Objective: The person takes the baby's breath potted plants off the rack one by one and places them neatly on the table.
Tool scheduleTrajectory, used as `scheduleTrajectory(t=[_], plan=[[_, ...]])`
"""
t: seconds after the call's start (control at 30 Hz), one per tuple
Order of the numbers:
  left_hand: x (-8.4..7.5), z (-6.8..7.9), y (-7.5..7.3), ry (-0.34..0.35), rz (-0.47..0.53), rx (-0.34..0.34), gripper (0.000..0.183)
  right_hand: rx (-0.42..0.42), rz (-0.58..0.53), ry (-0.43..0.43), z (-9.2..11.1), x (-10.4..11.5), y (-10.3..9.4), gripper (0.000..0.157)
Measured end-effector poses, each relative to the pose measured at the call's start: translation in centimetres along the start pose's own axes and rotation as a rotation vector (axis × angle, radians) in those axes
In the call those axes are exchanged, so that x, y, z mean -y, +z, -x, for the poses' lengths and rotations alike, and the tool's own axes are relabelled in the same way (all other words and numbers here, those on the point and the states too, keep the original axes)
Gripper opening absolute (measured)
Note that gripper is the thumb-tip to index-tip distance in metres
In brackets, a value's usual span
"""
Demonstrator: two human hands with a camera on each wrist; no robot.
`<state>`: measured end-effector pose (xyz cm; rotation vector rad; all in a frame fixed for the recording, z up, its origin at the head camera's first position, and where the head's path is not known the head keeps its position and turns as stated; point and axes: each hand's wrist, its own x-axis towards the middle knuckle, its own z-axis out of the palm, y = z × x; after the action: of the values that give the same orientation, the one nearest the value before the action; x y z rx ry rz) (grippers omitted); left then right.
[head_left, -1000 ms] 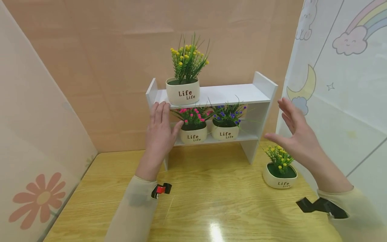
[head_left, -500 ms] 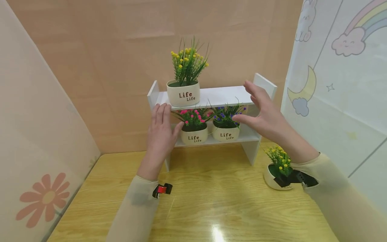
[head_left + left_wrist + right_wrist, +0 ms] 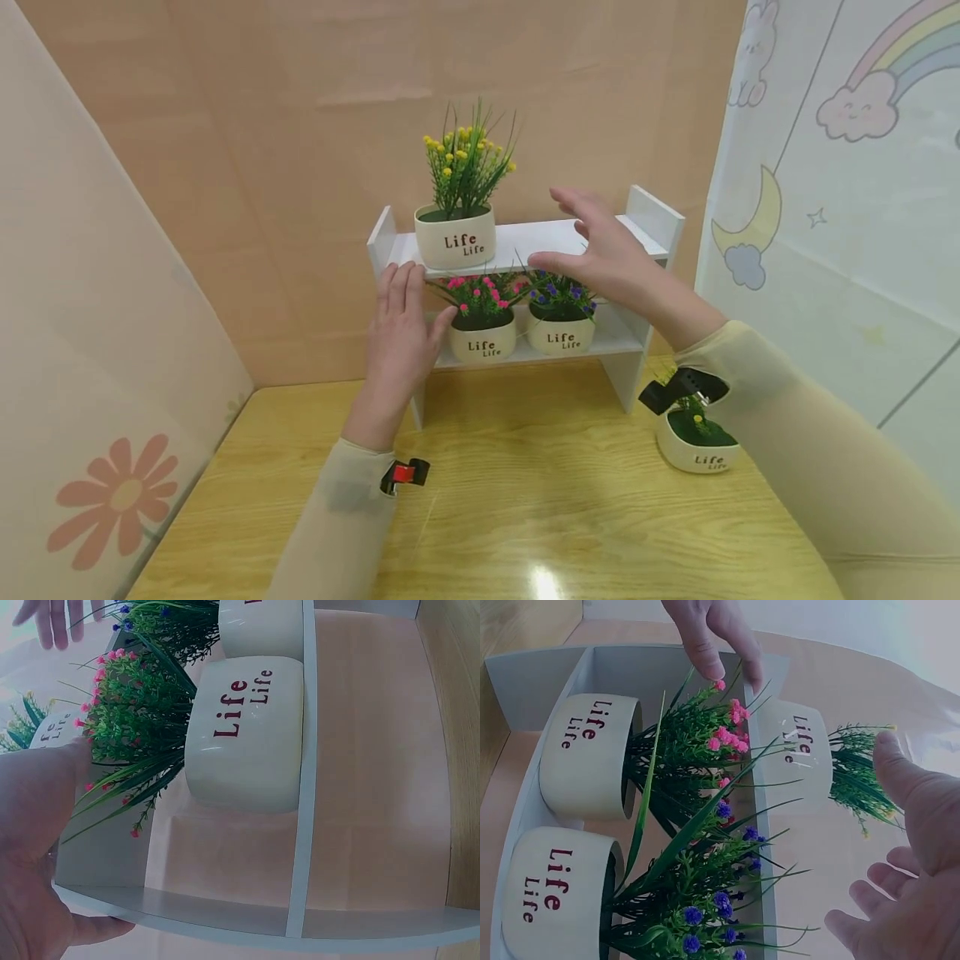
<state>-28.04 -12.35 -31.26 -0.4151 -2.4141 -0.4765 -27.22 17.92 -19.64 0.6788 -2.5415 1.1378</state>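
A white two-tier shelf stands on the table. On its top board, toward the left, sits a cream "Life" pot with yellow flowers. Below it are a pot with pink flowers and a pot with purple flowers, side by side. My left hand rests at the shelf's left end, fingers straight along the upper front edge. In the right wrist view my right hand is apart from the upper yellow-flower pot, fingers spread and holding nothing. From the head, this hand hovers before the top board.
Another yellow-flower pot stands on the wooden table at the right, partly hidden behind my right forearm. A peach backdrop rises behind the shelf. Printed panels flank the table, one with a red flower.
My right hand has moved left from beyond the shelf's right end to in front of its top board, nearer the upper yellow-flower pot. My left hand stays at the shelf's left end.
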Motion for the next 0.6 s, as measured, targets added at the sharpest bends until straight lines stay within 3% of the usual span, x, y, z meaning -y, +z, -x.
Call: scheduleTrajectory(t=[0.3, 0.6], plan=[[0.0, 0.1, 0.0, -0.040, 0.001, 0.033, 0.078, 0.040, 0.106, 0.002, -2.8, 0.3, 0.7, 0.097], [-0.2, 0.1, -0.2, -0.043, -0.002, 0.035, 0.080, 0.090, 0.044, 0.046, -4.8, 0.0, 1.4, 0.098]])
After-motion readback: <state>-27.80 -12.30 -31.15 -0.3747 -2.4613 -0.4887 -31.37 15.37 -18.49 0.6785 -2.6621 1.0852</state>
